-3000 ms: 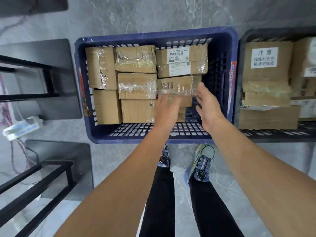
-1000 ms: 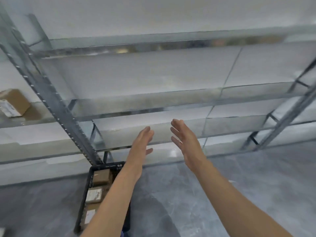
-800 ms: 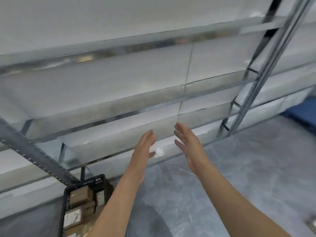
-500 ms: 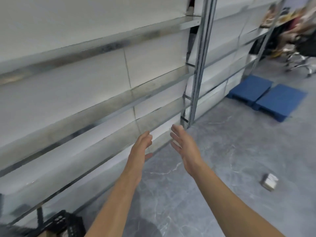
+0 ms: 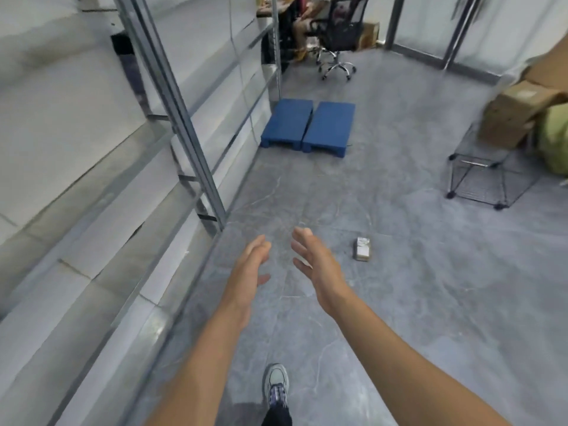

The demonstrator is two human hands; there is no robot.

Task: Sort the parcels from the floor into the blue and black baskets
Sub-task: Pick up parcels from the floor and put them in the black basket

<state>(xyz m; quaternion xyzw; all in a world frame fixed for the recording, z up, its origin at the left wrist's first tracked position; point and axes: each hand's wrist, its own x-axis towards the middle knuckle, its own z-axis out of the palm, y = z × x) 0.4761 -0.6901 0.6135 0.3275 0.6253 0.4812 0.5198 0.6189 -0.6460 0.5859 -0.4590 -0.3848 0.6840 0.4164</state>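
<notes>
A small cardboard parcel (image 5: 363,249) with a white label lies alone on the grey floor, right of and a little beyond my hands. My left hand (image 5: 251,269) and my right hand (image 5: 313,262) are held out in front of me, palms facing each other, fingers straight, both empty. The parcel is roughly a hand's width to the right of my right hand. Neither the blue basket nor the black basket is in view.
A metal shelving rack (image 5: 172,99) runs along the left. Two blue plastic pallets (image 5: 307,126) lie on the floor ahead. A wire cage (image 5: 482,176), a big cardboard box (image 5: 510,115) and an office chair (image 5: 338,35) stand farther off. My shoe (image 5: 275,384) is below.
My view swung right, away from the baskets and along the rack to the open floor. The parcel on the floor came closer to my hands. Both hands stayed empty and outstretched.
</notes>
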